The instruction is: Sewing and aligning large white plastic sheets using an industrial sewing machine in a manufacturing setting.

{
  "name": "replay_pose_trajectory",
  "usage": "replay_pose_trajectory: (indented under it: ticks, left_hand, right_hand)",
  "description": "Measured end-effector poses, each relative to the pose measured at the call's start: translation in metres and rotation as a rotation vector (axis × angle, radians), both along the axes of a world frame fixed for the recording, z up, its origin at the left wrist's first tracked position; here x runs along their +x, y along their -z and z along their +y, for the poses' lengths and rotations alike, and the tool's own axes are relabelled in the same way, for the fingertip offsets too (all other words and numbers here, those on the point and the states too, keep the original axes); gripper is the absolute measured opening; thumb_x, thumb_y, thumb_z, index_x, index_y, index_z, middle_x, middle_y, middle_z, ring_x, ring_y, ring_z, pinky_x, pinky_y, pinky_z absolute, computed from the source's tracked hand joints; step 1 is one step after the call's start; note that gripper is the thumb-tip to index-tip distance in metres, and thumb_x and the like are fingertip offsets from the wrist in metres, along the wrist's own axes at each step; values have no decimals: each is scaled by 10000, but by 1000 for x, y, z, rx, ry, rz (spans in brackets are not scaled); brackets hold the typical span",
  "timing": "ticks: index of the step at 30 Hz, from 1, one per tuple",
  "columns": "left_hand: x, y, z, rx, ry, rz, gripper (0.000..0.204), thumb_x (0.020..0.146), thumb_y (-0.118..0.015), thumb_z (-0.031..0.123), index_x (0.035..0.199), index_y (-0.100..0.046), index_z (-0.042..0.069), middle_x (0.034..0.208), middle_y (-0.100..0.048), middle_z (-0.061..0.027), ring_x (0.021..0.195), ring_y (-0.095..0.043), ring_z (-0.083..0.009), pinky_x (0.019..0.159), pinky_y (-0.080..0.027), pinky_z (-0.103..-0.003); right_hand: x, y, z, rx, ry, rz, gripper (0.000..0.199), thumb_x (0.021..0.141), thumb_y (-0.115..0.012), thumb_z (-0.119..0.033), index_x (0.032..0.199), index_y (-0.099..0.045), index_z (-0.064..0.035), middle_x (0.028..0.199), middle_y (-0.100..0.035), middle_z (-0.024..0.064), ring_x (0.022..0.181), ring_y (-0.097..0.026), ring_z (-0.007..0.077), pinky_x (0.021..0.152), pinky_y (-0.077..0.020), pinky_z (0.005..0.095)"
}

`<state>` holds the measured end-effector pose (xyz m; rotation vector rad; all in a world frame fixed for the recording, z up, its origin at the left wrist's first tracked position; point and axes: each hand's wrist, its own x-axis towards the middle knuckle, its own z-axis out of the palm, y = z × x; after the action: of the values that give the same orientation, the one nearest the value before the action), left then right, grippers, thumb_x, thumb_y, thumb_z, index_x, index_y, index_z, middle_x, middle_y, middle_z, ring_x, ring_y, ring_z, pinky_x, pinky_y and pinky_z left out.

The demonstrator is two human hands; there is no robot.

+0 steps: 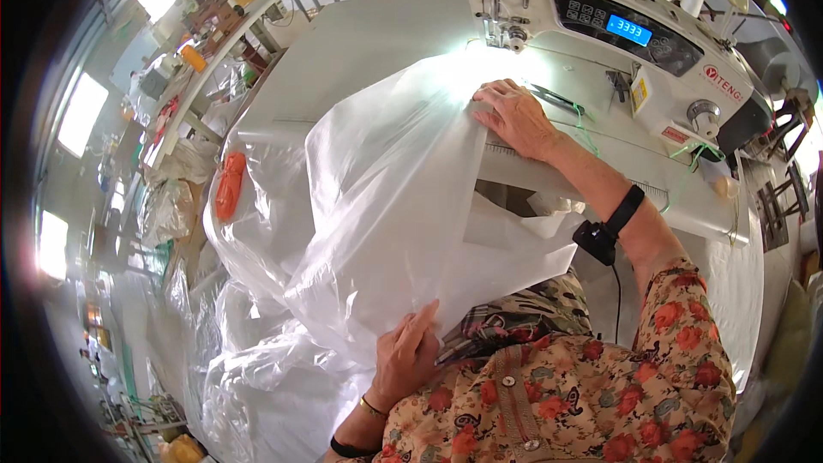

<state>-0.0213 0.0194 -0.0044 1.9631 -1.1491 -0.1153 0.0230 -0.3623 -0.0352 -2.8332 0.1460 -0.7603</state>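
Positioning of sheeting at a sewing machine. The step in hand was judged to be the lining-up of a large, thin, translucent white sheet (386,197) beneath the head of a cream-white sewing machine with a dark control panel (536,10), at upper right of the frame. The bare right hand (519,120), at upper centre, lay over the sheet's edge just beside the brightly lit stitching area, its fingers bent and close together; whether they pinched the sheet or only pressed it could not be told. The bare left hand (407,356), at lower centre, touched the sheet's lower part with its fingers narrowly spaced and the forefinger extended; any grip was hidden. The next move appeared to call for a flat, straight edge at the stitching area, with the right fingertips clear of the needle and the left hand easing the slack. The sheet ran from upper centre down to the lower part of the frame, glossy, faintly see-through and creased in long diagonal folds, smoother toward its right side. Crumpled, shinier clear-white film (266,386) lay at lower left, beneath an elongated orange bundle (229,187).
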Motion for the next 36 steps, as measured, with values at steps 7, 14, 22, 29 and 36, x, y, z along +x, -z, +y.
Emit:
replay_pose_trajectory:
  ticks: [7,14,22,29,36]
  left_hand:
    - [11,20,4,70,-170,40,377,812,-526,-87,1165,-643,-21,758,-589,-127,587,-559,-182,550,-460,-304]
    - [28,33,-18,357,73,10,384,764,-560,-14,1128,-664,52,823,-588,-127,650,-604,-317,592,-495,-416]
    - [52,28,-60,322,222,-212,283,737,-577,-14,965,-709,88,763,-547,-95,635,-589,-295,575,-473,-395]
    - [89,9,-116,233,293,-356,152,747,-591,11,855,-677,73,723,-529,-103,639,-583,-304,549,-452,-406]
    - [114,-5,-177,144,343,-452,142,744,-553,-2,792,-673,57,701,-542,-120,600,-564,-333,545,-444,-414]
  right_hand:
    - [6,1,-1,48,154,53,537,891,-580,-485,1212,-578,-55,1202,-594,132,1132,-535,304,973,-419,444]
    - [2,-4,-1,62,162,79,609,869,-591,-522,1227,-563,-30,1216,-589,127,1156,-532,299,971,-411,474]
    - [0,-5,0,69,147,170,631,871,-592,-518,1291,-524,-52,1327,-542,140,1220,-510,292,996,-377,506]
    - [-2,1,0,89,117,108,720,851,-600,-554,1344,-478,-44,1304,-552,148,1219,-520,284,987,-387,493]
    - [-4,-9,7,127,122,148,697,868,-606,-490,1339,-471,6,1313,-542,175,1235,-505,303,1048,-343,508]
